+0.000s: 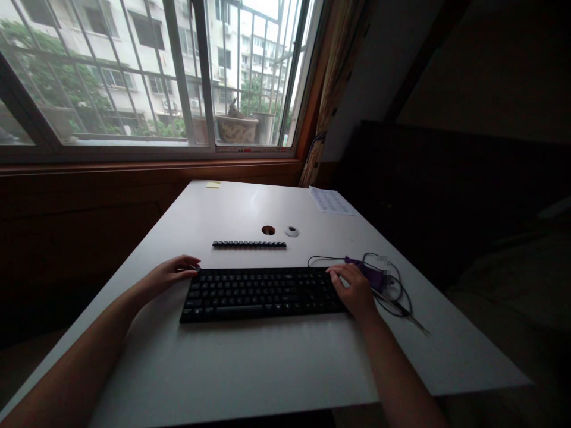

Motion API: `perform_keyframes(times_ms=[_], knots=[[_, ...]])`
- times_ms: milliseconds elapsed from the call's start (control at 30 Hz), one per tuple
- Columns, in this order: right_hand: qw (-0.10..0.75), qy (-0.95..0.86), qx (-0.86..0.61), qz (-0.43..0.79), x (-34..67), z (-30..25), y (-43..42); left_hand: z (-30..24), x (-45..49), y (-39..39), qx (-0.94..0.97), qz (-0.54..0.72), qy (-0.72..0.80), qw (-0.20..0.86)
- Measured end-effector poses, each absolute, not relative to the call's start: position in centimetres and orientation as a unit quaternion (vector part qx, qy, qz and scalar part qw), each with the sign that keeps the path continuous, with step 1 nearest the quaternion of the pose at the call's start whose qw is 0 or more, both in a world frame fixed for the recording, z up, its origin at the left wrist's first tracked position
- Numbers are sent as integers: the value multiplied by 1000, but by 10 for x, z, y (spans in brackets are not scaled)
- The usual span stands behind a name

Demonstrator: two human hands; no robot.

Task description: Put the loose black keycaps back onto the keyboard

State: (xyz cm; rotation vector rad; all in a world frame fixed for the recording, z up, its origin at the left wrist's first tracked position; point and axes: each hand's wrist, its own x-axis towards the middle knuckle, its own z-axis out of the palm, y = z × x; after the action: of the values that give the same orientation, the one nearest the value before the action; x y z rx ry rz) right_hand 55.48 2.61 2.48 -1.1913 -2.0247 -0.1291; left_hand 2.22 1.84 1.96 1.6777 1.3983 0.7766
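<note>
We find the black keyboard point(267, 294) lying flat across the middle of the white tabletop point(267, 362), its long edges running from side to side, with one hand at each far corner; the left hand point(176, 270) has its thumb and fingertips drawn close at the far left corner, and we cannot tell whether they pinch the case, some small piece, or merely touch; the right hand point(355, 288) lies over the far right corner, fingers bent above the keys and thumb near them, though its underside is hidden, so we cannot say whether it is clamped on the edge; behind the keyboard, and apart from it, we see a row of small dark key-like blocks point(250, 244), and beyond that a round hole point(268, 230) with a pale ring-shaped cover point(291, 232) just beside it; near the right hand a looped black cable point(320, 257) passes by a purple pouch point(372, 275), and a thin stick-like tool point(419, 325) points toward the near right; we judge the keyboard to be light for its length, stiff but able to flex a little in the middle, and smooth enough to slide when pushed; we would hold it by the rigid case at its two short ends, clear of the keycaps, which likely give under pressure; the little blocks look light, hard and easily scattered, so we would pinch each by opposite sides.
</note>
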Motion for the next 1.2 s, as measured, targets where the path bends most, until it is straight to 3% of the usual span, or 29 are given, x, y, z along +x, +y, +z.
perform_keyframes(times_ms=[133, 400, 600, 700, 867, 1200], knots=[[402, -794, -455, -32, 530, 43, 20, 26, 19, 12, 645, 334, 544, 420], [345, -841, -402, 108, 408, 69, 27, 22, 5, 5, 638, 329, 578, 387], [299, -859, -364, 202, 302, 54, 57, 6, 2, 11, 787, 287, 511, 192], [274, -862, -355, 236, 265, 43, 69, 3, 5, 11, 804, 286, 501, 144], [199, -881, -330, 276, 238, 30, 77, -1, 7, 12, 813, 292, 488, 124], [127, -833, -387, 375, 232, 23, 89, 2, 8, 11, 818, 286, 479, 138]])
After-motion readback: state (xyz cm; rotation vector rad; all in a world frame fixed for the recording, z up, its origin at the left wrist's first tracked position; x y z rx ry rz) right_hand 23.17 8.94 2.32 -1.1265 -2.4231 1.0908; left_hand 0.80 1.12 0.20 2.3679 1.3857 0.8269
